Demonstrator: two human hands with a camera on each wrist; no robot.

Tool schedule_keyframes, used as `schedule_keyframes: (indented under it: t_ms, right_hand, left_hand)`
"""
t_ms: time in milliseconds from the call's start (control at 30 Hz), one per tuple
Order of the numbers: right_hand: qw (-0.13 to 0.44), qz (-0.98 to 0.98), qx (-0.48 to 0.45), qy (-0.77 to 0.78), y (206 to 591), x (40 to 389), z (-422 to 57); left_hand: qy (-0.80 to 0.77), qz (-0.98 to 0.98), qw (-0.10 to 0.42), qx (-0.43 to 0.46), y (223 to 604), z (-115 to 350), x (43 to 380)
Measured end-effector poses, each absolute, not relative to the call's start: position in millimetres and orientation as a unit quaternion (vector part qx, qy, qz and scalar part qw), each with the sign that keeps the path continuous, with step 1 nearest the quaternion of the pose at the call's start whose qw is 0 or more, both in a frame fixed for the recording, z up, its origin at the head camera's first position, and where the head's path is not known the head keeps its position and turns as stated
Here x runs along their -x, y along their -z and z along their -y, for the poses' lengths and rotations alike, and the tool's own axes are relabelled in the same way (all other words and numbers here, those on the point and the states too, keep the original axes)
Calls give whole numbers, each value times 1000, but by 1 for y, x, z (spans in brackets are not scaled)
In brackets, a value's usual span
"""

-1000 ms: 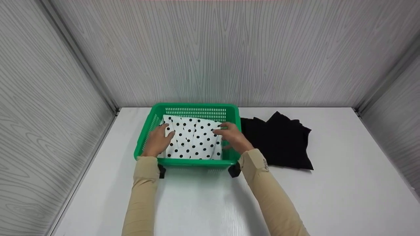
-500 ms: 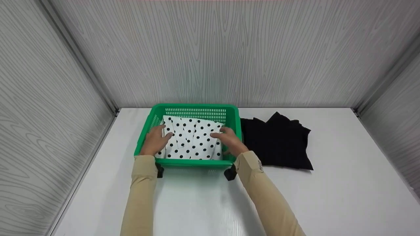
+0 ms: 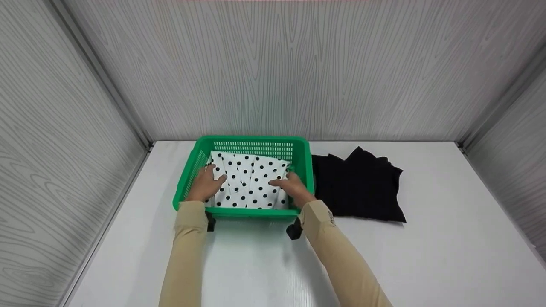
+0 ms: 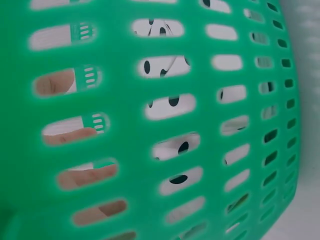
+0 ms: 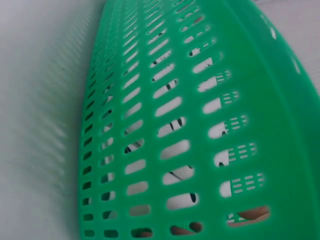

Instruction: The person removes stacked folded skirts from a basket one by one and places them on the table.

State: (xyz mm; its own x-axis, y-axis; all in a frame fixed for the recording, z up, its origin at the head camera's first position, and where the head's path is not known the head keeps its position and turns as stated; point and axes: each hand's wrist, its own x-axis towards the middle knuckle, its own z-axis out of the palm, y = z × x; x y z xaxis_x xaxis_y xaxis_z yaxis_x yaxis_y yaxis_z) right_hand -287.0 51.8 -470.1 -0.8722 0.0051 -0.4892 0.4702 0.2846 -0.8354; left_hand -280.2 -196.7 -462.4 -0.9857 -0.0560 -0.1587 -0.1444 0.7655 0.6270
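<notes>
A folded white cloth with black polka dots (image 3: 251, 183) lies inside a green plastic basket (image 3: 256, 212). My left hand (image 3: 204, 183) reaches over the basket's near side to the cloth's left edge, its thumb over the top of the cloth. Across from it, my right hand (image 3: 294, 187) is at the cloth's right edge with the thumb extended inward over the dots. Fingers (image 4: 87, 176) show through the slots of the basket wall (image 4: 130, 130) in the left wrist view. In the right wrist view, the slotted wall (image 5: 200, 125) hides most of the right hand.
Black folded cloth (image 3: 358, 187) lies on the white table (image 3: 439, 238), right beside the basket. Grey wood-grain panels (image 3: 273, 72) rise behind the table and at both sides.
My right hand has shifted left and a little nearer along the cloth's right edge. The left hand stays at the left edge with small shifts. The cloth and basket keep their place.
</notes>
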Motion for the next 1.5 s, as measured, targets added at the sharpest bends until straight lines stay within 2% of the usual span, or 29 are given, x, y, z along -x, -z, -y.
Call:
schedule_keyframes:
  t_ms: [200, 467, 700, 1067, 1233, 1333, 1500]
  right_hand:
    - [197, -785, -158, 566, 472, 289, -52]
    - [203, -792, -154, 554, 472, 290, -51]
    - [200, -780, -167, 569, 473, 291, -50]
    - [138, -768, -97, 617, 473, 290, -56]
    - [144, -772, -70, 615, 471, 288, -57]
    - [161, -772, -65, 611, 471, 287, -58]
    - [177, -772, -55, 608, 472, 286, -58]
  left_hand:
    - [-370, -923, 80, 62, 463, 199, 282]
    - [-350, -920, 149, 92, 467, 197, 281]
    - [-376, -915, 112, 91, 470, 196, 280]
    - [-403, -905, 87, 104, 475, 201, 283]
    - [-433, -893, 74, 102, 476, 205, 285]
    - [-458, -880, 79, 94, 477, 206, 285]
    - [-463, -877, 116, 62, 475, 204, 281]
